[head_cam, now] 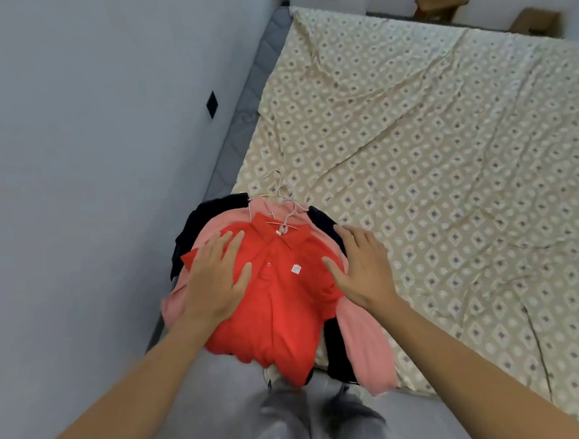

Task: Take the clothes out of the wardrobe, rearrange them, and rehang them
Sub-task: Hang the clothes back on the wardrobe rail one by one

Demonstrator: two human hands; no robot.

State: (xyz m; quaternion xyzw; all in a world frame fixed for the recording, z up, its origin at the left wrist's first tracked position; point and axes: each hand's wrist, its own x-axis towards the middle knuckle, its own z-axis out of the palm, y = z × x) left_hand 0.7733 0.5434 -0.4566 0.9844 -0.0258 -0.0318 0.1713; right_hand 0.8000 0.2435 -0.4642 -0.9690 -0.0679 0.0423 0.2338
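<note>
The red polo shirt (279, 298) lay on top of a small pile at the near left corner of the bed (447, 162), collar pointing away from me, its hem hanging over the near edge of the mattress. A small white tag (296, 268) showed on its chest. Under it was a pink shirt (367, 343), spread wider and trailing off the near edge to the right, and beneath that a dark navy garment (194, 232) stuck out on both sides. Pale hangers (285, 202) poked out past the collars, their hooks lying on the patterned sheet (411, 127).

My left hand (217, 278) rested flat on the left shoulder of the red polo shirt, fingers straight and spread, gripping nothing. My right hand (362, 269) pressed flat on the shirt's right side, fingers straight, thumb on the red cloth, also holding nothing.

The sheet covered the rest of the bed in loose creases. A grey mattress edge (241, 120) ran along the left side against the pale wall (89, 129), where a dark wall socket (212, 104) sat. Two brown cardboard boxes (441, 4) stood beyond the far edge of the bed. My grey trousers (314, 424) showed below.
</note>
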